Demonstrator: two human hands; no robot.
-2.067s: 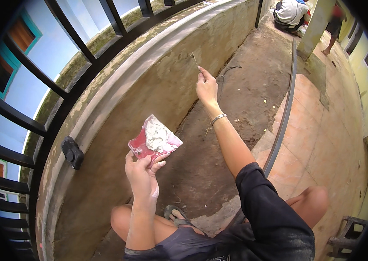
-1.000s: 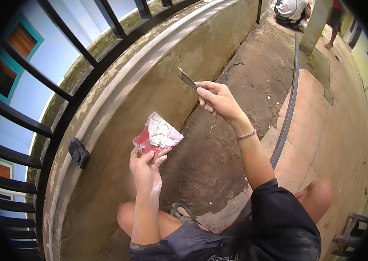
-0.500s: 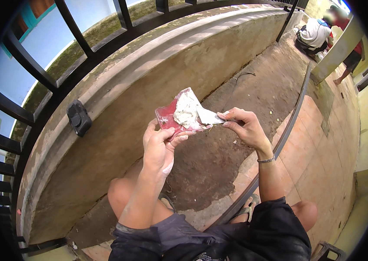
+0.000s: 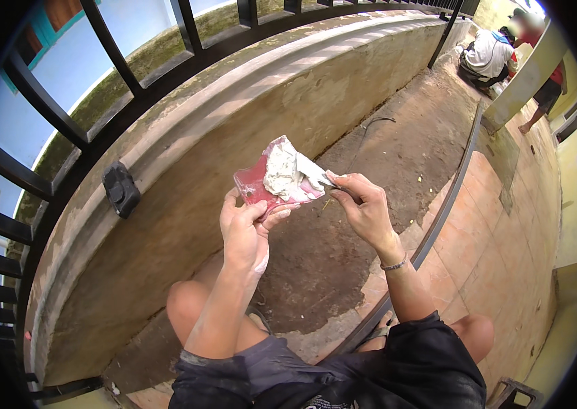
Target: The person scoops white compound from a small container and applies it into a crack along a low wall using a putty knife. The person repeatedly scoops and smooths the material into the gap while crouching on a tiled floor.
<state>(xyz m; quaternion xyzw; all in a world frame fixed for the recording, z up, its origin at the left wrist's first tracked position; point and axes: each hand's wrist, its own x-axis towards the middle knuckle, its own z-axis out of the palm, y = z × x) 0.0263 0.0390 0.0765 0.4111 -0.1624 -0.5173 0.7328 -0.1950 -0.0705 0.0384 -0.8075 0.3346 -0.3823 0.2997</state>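
A narrow strip of bare brown earth, dotted with small pale bits, runs between a low, stained plaster wall on the left and a floor of orange tiles on the right, with a long grey edging bar along the tile side. Above the wall stands a black metal railing, a light blue building shows through its bars, and a black object rests on the wall's ledge. A thin dark cable lies on the earth near the wall's foot, and at the far end a person in a pale top crouches near a yellowish pillar. Held up over the earth, ahead of the wearer's bent knees, is a red plate; the left hand grips its near edge, thumb on top. A lump of white paste sits on the plate, and the right hand, just beside the plate's right edge, pinches a spatula whose white-smeared blade meets the paste
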